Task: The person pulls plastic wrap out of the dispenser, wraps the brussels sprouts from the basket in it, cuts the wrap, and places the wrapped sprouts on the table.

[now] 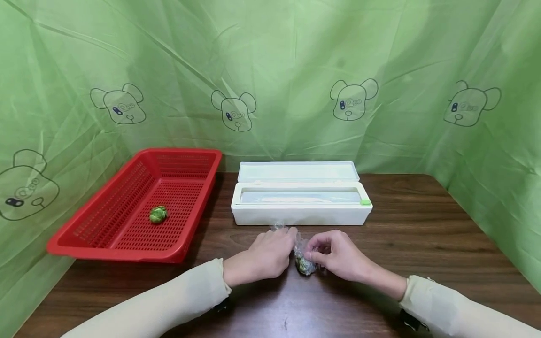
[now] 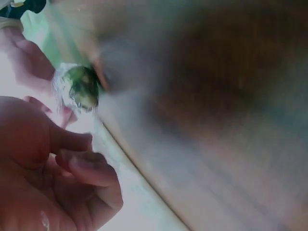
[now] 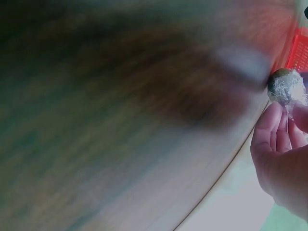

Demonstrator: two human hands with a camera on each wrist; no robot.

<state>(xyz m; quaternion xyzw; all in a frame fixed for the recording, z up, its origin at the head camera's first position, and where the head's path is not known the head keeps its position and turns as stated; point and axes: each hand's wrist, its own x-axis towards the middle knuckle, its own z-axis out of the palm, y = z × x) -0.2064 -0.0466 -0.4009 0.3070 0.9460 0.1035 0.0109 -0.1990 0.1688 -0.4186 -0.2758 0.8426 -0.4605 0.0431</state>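
A Brussels sprout (image 1: 305, 266) wrapped in clear plastic wrap (image 1: 298, 245) is between the two hands, low over the table. The left hand (image 1: 268, 253) has curled fingers and pinches the gathered tail of the wrap, which pokes out beyond its knuckles. From the other side the right hand (image 1: 341, 257) pinches the wrap at the sprout with thumb and fingertips. In the right wrist view, crinkled film covers the sprout (image 3: 284, 89) just past the right fingertips. The left wrist view shows the wrapped sprout (image 2: 83, 89) beyond the left thumb.
A white plastic-wrap dispenser box (image 1: 301, 216) with its lid raised stands behind the hands. On the left is a red perforated basket (image 1: 186, 234) holding one bare sprout (image 1: 158, 214). Green cloth (image 1: 291, 56) encloses the brown wooden table (image 1: 422, 225).
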